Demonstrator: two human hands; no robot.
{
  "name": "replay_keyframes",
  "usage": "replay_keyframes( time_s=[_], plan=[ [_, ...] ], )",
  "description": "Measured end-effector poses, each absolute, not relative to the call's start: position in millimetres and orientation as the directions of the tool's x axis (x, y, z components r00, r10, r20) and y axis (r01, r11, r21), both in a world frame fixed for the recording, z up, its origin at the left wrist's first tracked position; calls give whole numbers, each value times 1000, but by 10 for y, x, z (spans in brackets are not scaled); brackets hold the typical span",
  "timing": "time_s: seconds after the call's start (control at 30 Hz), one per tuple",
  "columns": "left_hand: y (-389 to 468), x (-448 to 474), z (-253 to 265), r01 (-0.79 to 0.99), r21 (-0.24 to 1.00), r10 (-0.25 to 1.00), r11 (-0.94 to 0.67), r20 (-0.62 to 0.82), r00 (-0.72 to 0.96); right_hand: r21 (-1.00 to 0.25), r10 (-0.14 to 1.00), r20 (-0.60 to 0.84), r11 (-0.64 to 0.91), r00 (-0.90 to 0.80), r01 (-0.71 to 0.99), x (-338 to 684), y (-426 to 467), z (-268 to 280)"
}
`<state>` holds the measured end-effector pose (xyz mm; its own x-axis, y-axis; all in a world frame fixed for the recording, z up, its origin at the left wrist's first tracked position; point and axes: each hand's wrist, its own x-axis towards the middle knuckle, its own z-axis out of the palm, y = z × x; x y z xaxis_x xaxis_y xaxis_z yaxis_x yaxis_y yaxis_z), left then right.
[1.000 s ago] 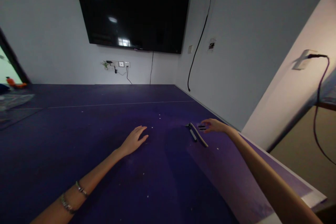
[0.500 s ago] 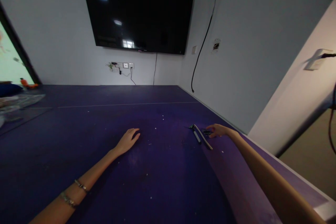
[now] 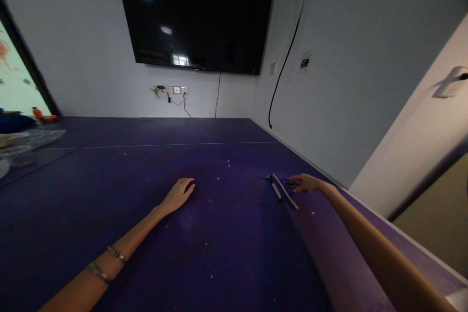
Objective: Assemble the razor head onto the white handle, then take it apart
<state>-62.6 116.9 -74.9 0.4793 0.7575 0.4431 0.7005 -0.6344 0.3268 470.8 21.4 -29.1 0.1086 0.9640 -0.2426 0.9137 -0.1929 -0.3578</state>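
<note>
Arms (image 3: 141,230) outstretched, left hand (image 3: 178,195) loose; right hand (image 3: 307,183) by dark pieces (image 3: 290,185)

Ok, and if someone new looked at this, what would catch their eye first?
Probably the big black television, high on the far wall. Then the broad purple surface below it, where the right hand is at small dark pieces beside a pale curved strip. The left hand is to their left, with two bracelets on its arm.

Right hand (image 3: 306,183) at small dark pieces (image 3: 290,185)
</note>
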Motion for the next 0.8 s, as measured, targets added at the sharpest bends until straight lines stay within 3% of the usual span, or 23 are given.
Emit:
replay_keyframes(
  time_s=[0.3,0.43,0.6,0.8],
  plan=[
    [1147,-624,-746,700,332,762,-633,427,486,-319,970,-218,-175,107,932,4613,139,-194],
    [1133,-614,-745,709,313,760,-632,433,485,-240,988,-92,-142,123,960,4491,173,-61],
    [1105,-593,-745,790,233,784,-567,449,430,-311,987,153,94,-48,946,3951,347,-6],
    [1030,-582,-746,932,154,879,-327,413,239,-347,920,334,323,-206,881,2958,496,-319]
  ],
)
